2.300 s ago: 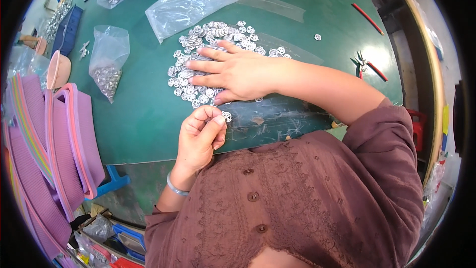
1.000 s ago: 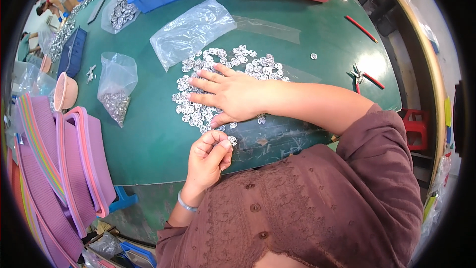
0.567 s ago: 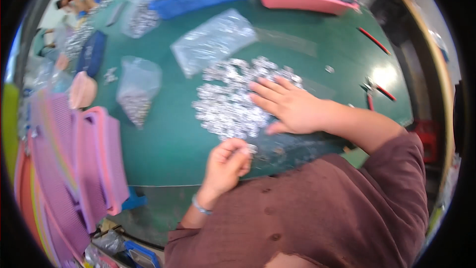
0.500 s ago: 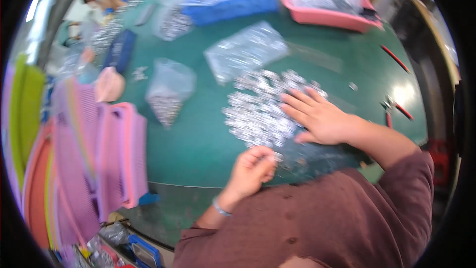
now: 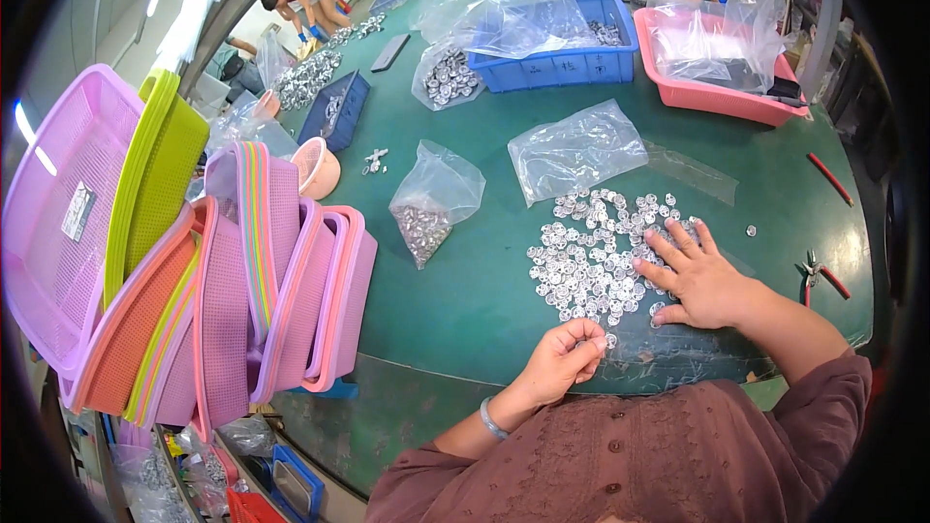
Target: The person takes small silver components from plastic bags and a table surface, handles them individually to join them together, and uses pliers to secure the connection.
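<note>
A spread of small round silver pieces [image 5: 586, 266] with cut-out patterns lies on the green table. My right hand [image 5: 705, 283] rests palm down on the right side of this spread, fingers apart, some pieces between and under them. At the near edge of the pieces my left hand [image 5: 564, 360] is closed, thumb against fingers. One small silver disc [image 5: 610, 340] shows at its fingertips; the rest of that grip is hidden. Just beyond the pieces lies a flat clear plastic bag [image 5: 578, 150].
A bag of small metal parts [image 5: 422, 232] stands to the left. Stacked plastic baskets [image 5: 228, 300] rise at the far left. At the back are a blue bin [image 5: 557, 70] and a pink tub [image 5: 722, 105]. Red-handled pliers [image 5: 812, 276] lie at right. Another person [image 5: 308, 5] bends over far left.
The whole view has shifted, so everything sits farther right and lower, and the blur is gone. My right hand stays spread on the pieces; my left stays closed at their near edge.
</note>
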Demonstrator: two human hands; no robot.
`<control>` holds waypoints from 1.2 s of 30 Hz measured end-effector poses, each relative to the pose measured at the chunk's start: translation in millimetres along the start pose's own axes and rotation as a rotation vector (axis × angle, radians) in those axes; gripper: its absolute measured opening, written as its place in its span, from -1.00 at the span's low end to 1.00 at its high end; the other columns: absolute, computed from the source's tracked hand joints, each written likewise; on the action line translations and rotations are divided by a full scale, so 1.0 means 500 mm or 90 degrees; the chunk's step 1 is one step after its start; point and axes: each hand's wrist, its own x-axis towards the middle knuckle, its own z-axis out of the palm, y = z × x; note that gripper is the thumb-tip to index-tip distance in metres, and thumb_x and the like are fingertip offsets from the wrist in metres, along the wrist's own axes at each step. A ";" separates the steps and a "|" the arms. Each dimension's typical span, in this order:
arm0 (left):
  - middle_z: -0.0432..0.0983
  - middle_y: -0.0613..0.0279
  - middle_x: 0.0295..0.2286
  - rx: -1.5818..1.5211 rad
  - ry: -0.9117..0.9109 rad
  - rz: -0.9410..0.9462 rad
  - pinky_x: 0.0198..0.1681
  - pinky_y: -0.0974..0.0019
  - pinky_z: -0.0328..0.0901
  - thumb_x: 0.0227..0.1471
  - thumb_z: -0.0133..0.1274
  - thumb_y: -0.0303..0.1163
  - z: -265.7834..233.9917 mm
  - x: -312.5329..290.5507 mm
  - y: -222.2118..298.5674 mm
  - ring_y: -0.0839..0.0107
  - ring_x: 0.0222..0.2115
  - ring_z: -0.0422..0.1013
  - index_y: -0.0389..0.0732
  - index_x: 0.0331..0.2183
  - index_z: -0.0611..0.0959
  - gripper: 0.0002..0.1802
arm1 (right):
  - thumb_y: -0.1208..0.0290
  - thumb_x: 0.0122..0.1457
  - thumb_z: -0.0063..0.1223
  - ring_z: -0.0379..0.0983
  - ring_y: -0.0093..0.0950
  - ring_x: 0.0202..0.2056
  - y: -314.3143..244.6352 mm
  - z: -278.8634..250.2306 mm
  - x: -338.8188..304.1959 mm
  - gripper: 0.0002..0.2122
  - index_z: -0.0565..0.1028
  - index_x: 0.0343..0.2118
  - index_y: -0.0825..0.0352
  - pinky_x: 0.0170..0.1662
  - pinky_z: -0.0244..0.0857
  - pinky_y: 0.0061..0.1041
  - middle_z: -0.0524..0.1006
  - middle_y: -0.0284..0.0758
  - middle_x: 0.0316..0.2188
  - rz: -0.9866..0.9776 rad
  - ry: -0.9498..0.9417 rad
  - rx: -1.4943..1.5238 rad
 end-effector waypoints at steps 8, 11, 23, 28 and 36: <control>0.32 0.36 -0.61 0.003 0.022 -0.014 -0.68 0.62 0.01 0.04 -0.11 -0.49 0.006 0.001 0.004 0.67 -0.67 0.17 -0.24 -0.41 0.44 -0.96 | -0.15 -0.04 -0.14 -0.27 -0.12 0.19 -0.018 -0.014 0.027 -0.33 0.12 0.11 0.10 0.14 -0.44 0.02 -0.06 -0.16 0.17 -0.037 0.040 0.038; 0.31 0.36 -0.61 0.003 0.025 -0.012 -0.68 0.62 0.01 0.04 -0.12 -0.50 0.007 -0.002 0.005 0.67 -0.68 0.17 -0.24 -0.41 0.43 -0.96 | -0.12 -0.03 -0.14 -0.26 -0.18 0.20 -0.028 0.001 0.039 -0.34 0.14 0.09 0.18 0.15 -0.42 -0.03 -0.03 -0.20 0.16 -0.081 0.027 0.048; 0.28 0.36 -0.63 -0.002 0.007 -0.007 -0.69 0.62 0.00 0.05 -0.11 -0.48 0.003 -0.001 0.004 0.67 -0.69 0.14 -0.23 -0.41 0.42 -0.96 | -0.10 0.02 -0.19 -0.27 -0.19 0.20 -0.044 -0.014 0.160 -0.35 0.08 0.12 0.17 0.15 -0.37 -0.03 -0.06 -0.22 0.18 -0.175 0.094 0.027; 0.28 0.35 -0.62 -0.007 0.005 -0.019 -0.69 0.62 0.00 0.04 -0.10 -0.48 -0.001 0.000 0.003 0.66 -0.68 0.15 -0.23 -0.41 0.42 -0.96 | -0.10 0.02 -0.19 -0.26 -0.20 0.20 -0.045 0.019 0.198 -0.36 0.10 0.11 0.19 0.17 -0.38 -0.09 -0.06 -0.20 0.17 -0.167 0.079 0.054; 0.29 0.34 -0.62 0.006 0.000 -0.017 -0.68 0.62 0.01 0.05 -0.11 -0.48 -0.003 0.000 0.001 0.66 -0.67 0.16 -0.25 -0.41 0.42 -0.95 | -0.15 0.01 -0.23 -0.27 -0.21 0.20 -0.054 0.020 0.224 -0.33 0.07 0.13 0.19 0.18 -0.41 -0.13 -0.08 -0.19 0.18 -0.140 0.085 0.039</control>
